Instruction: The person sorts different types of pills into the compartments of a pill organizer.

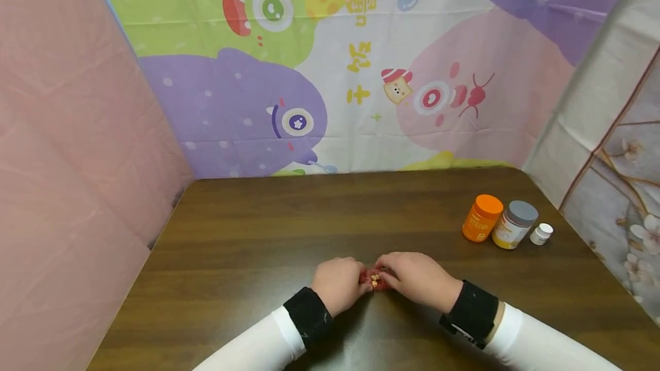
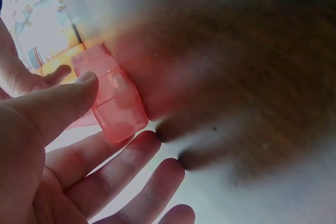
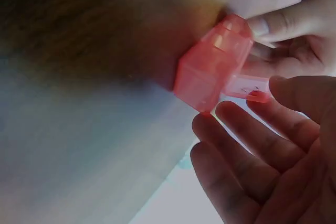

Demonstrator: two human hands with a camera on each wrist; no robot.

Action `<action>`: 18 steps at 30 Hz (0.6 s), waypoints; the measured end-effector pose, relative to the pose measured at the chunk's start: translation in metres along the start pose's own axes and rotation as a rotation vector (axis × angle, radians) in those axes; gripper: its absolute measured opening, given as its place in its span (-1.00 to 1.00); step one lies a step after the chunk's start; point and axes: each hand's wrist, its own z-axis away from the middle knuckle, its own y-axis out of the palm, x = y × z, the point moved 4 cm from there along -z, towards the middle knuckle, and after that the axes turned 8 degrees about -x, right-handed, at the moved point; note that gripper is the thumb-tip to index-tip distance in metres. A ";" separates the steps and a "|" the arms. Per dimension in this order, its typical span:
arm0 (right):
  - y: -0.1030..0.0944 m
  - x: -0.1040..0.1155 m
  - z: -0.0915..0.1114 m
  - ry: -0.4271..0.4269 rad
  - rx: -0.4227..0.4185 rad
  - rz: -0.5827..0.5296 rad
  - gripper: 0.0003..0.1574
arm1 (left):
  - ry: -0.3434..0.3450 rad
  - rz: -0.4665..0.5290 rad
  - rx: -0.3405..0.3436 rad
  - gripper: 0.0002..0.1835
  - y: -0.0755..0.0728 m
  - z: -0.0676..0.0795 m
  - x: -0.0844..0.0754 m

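Observation:
A small translucent red pill box with several pale tablets in it sits at the front middle of the table, between both hands. My left hand holds its left end; in the left wrist view the thumb lies on the pill box and fingertips are at its other side. From the right, my right hand holds the other end. In the right wrist view a lid stands out from the pill box, with the right thumb and index finger at its edge.
At the table's right side stand an orange bottle, a grey-capped bottle and a small white bottle. A printed curtain hangs behind the brown wooden table, and a pink cloth hangs at the left.

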 end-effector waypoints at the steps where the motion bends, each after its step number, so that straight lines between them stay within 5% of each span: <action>1: 0.000 0.001 0.000 -0.008 -0.003 0.000 -0.88 | -0.001 0.000 -0.003 -0.71 -0.001 0.000 0.000; 18: 0.008 0.004 -0.005 -0.099 0.030 0.043 -0.82 | -0.018 -0.008 0.005 -0.71 -0.005 0.001 -0.001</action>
